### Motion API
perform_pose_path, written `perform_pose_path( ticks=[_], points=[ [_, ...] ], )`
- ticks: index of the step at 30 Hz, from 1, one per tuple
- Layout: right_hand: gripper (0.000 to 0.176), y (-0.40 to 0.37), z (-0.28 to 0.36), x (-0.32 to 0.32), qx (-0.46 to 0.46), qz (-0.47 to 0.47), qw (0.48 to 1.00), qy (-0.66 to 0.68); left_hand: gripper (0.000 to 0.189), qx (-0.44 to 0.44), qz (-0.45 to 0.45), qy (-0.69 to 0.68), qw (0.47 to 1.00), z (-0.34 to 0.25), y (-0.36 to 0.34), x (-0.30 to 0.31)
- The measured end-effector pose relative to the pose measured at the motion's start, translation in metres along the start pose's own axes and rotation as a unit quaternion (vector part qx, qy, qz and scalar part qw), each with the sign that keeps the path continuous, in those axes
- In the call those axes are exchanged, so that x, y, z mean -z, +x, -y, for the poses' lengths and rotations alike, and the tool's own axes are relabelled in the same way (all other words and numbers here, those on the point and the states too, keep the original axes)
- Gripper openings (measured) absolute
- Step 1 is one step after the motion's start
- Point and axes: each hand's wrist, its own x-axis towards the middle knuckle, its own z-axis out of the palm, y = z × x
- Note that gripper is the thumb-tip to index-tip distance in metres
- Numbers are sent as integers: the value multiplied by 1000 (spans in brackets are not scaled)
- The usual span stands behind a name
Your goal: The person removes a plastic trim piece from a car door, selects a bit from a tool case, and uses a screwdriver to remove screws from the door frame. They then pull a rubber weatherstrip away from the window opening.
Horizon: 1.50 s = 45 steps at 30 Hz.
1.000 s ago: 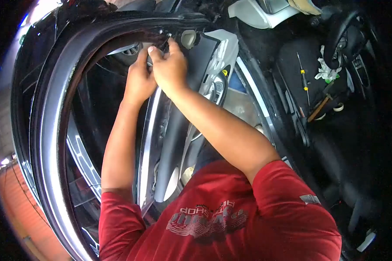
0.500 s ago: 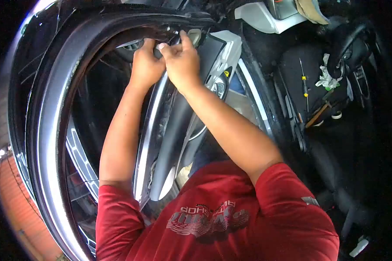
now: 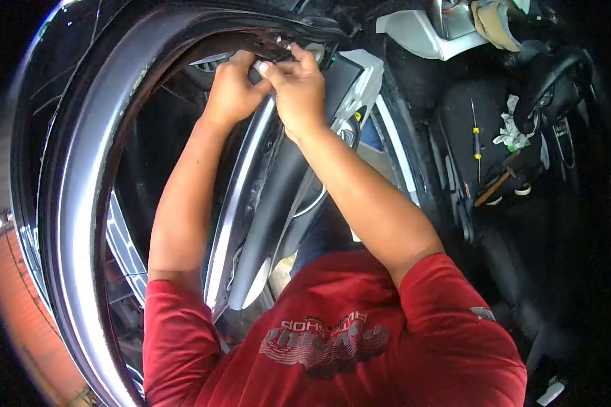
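Both hands are close together at the far end of a car door, by the door frame. My left hand (image 3: 235, 93) is closed, its fingertips curled out of sight against the dark edge. Beside it, my right hand (image 3: 297, 89) is closed too, with thumb and forefinger bent at a small spot near some metal fittings (image 3: 282, 43). Whatever lies between the fingers is hidden. Below the hands runs the door's inner panel (image 3: 268, 217), grey and black, with a bright metal strip (image 3: 241, 183) along its left edge.
A curved, shiny car body frame (image 3: 81, 203) arches on the left. At right, a screwdriver (image 3: 476, 139), crumpled white paper (image 3: 510, 129) and a wooden-handled hammer (image 3: 494, 188) lie on the dark seat near the steering wheel (image 3: 557, 68). A grey-white trim piece (image 3: 414, 34) is at the top.
My hands stay at the same place on the door, with the right fingers shifted slightly. The whole view has moved a little.
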Motion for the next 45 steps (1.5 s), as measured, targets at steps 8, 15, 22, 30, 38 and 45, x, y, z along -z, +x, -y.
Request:
perform_pose_path(
  ticks=[8,15,22,30,38,45],
  points=[
    [75,-9,13,5,-16,16,999,-27,48,57,8,11,998,-23,-12,2],
    [79,-10,23,9,-16,24,998,-53,62,139,-58,7,989,-44,-21,-11],
    [73,-9,31,13,-40,33,995,-87,59,192,-81,9,978,-58,-21,-22],
    [65,-3,31,20,-48,48,994,-91,61,109,-167,114,973,-49,-24,-46],
    [67,-1,25,11,-30,50,997,-54,47,185,-46,27,981,-49,-14,-18],
    [65,4,15,12,-36,51,998,-25,57,160,20,40,986,-37,-13,-8]
  ],
)
